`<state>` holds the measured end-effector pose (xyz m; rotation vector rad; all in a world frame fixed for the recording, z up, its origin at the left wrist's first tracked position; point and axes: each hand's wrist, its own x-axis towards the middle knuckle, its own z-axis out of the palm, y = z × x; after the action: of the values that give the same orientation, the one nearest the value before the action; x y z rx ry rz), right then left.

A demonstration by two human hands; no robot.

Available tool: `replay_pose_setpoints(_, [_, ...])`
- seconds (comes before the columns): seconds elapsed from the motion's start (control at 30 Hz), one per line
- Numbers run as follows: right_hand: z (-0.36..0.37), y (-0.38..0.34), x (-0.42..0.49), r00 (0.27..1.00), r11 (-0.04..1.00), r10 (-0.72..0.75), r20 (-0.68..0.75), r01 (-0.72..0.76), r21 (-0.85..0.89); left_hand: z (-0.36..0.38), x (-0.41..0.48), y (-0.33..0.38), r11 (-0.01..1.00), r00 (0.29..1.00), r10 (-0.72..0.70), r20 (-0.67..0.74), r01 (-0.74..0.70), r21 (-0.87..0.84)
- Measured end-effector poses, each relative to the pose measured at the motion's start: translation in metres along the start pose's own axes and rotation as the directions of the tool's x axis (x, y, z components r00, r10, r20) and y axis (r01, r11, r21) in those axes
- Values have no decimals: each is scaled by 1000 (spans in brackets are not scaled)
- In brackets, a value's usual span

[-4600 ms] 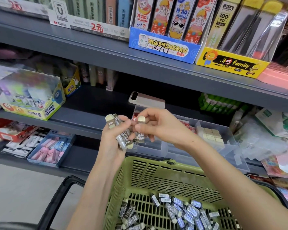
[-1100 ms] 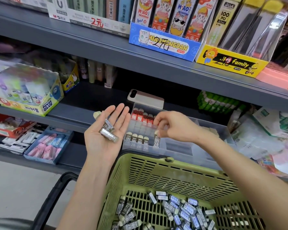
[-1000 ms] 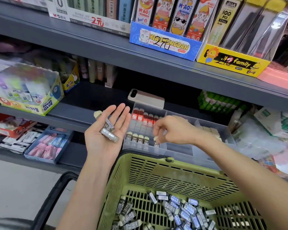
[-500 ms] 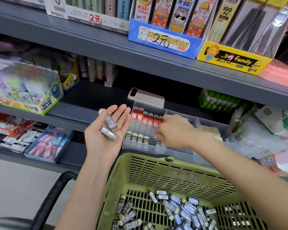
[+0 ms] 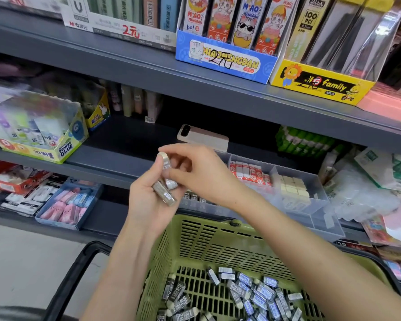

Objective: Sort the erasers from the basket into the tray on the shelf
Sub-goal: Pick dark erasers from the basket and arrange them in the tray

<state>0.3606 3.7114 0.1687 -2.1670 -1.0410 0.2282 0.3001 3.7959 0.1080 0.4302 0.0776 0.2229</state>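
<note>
11 o'clock white box [image 5: 125,31]: "M&G", "2元" | 12 o'clock blue box [image 5: 225,63]: "MIAOMENGDAN", "36PCS" | 1 o'clock yellow box [image 5: 320,85]: "family" | 1 o'clock pack [image 5: 309,22]: "100 PCS" | 9 o'clock glue box [image 5: 65,149]: "POWER GLUE" | 6 o'clock erasers [image 5: 178,290]: "2B"

tray [image 5: 320,214] open on top; shelf [image 5: 195,89] overhangs above, phone [image 5: 204,137] behind, basket rim [image 5: 218,222] before.

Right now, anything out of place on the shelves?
A phone lies behind the clear tray on the middle shelf; it looks like a personal item, not stock. Nothing looks spilled or damaged.
</note>
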Motion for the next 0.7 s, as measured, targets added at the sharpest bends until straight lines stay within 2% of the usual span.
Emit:
replay_pose_setpoints(0.03, [-2,1,-1,1000,1000,-2,21,2,7,0,0,0,1000,1000,-9,12,8,10])
replay_pose_setpoints(0.1, [-10,5,-2,999,987,34,19,-36,156,2,1,0,998,997,-31,66,27,65])
replay_pose_setpoints(0.17, [-26,15,-2,992,945,114,-47,-94,313,2,3,-1,992,996,-32,81,22,121])
replay_pose_setpoints(0.2, [-35,23,-3,983,933,166,-84,-129,335,0,4,-1,993,999,-18,46,13,114])
replay_pose_setpoints(0.27, [-49,40,-6,954,945,270,-131,-237,223,-7,6,2,996,998,39,-55,-34,87])
replay_pose_setpoints(0.33, [-51,55,-11,940,943,328,-94,-332,-34,-13,7,5,991,984,98,-150,-84,102])
replay_pose_setpoints(0.4, [-42,64,-17,944,914,327,-44,-328,-237,-14,8,6,988,966,122,-228,-97,121])
replay_pose_setpoints(0.47, [-33,66,-22,951,890,308,-38,-302,-341,-13,9,7,987,956,133,-263,-102,127])
replay_pose_setpoints(0.57, [-27,68,-23,952,882,305,-33,-296,-368,-13,9,6,982,947,158,-281,-120,149])
replay_pose_setpoints(0.7, [-24,66,-24,938,905,345,37,-322,-277,-14,8,6,986,933,164,-320,-144,86])
